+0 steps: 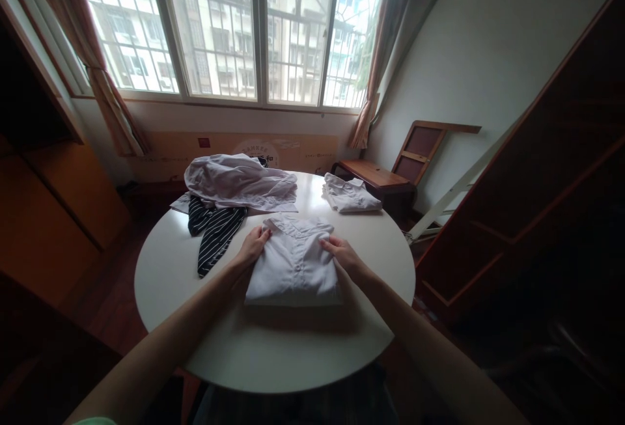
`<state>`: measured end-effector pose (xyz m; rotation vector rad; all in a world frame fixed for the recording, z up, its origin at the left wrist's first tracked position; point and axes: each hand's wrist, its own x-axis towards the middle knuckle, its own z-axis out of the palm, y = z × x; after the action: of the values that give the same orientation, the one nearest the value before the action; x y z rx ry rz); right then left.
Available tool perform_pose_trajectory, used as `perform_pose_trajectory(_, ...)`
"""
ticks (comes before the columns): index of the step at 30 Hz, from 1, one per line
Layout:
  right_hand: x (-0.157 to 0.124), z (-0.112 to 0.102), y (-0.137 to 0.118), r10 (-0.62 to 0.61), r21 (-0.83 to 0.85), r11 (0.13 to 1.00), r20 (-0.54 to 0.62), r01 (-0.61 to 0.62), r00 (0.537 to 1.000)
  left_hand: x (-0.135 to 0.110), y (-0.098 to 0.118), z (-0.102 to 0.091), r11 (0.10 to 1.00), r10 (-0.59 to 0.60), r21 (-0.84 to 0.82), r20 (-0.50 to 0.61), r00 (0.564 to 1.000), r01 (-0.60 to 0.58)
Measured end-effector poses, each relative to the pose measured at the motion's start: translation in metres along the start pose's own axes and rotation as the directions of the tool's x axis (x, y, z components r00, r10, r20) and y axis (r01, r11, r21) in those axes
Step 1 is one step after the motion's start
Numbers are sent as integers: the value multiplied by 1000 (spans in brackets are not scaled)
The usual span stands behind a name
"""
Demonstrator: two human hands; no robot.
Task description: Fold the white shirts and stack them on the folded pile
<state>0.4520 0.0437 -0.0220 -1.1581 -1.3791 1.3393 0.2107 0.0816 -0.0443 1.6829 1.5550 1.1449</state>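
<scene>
A white button-up shirt point(295, 265), folded into a rough rectangle with its collar away from me, is at the middle of the round white table point(273, 360). My left hand point(254, 244) grips its left side near the collar, thumb on top and the other fingers partly hidden. On the opposite side my right hand point(338, 249) pinches the right edge at about the same height. The button placket runs down the middle between both hands. Whether the shirt's near end rests on the table or is slightly raised, I cannot tell.
Another folded white shirt point(352, 194) lies at the back right of the table. At the back left is a loose heap of pale clothing point(239, 181), with a black striped garment point(219, 233) hanging out toward me. A wooden bench point(378, 174) stands beyond the table.
</scene>
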Motion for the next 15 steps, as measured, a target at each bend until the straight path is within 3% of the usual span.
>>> perform_pose_trajectory(2, 8, 1, 6, -84, -56, 995, -47, 81, 995, 0, -1, 1, 998, -17, 62, -45, 999, 20)
perform_pose_trajectory(4, 14, 3, 11, -81, -28, 996, -53, 80, 995, 0, 0, 2, 993, -23, 115, -75, 997, 31)
perform_pose_trajectory(10, 21, 6, 9, 139, 186, 973, 18, -140, 990, 1, 3, 4, 978, -77, 178, -173, 982, 108)
perform_pose_trajectory(13, 27, 4, 3, 302, 155, 941, 16, -300, 953, 6, 2, 3, 989, -101, 93, -176, 979, 118)
perform_pose_trajectory(15, 34, 3, 0, 349, 146, 929, -33, -341, 936, 12, 1, 3, 990, -142, -11, -162, 977, 142)
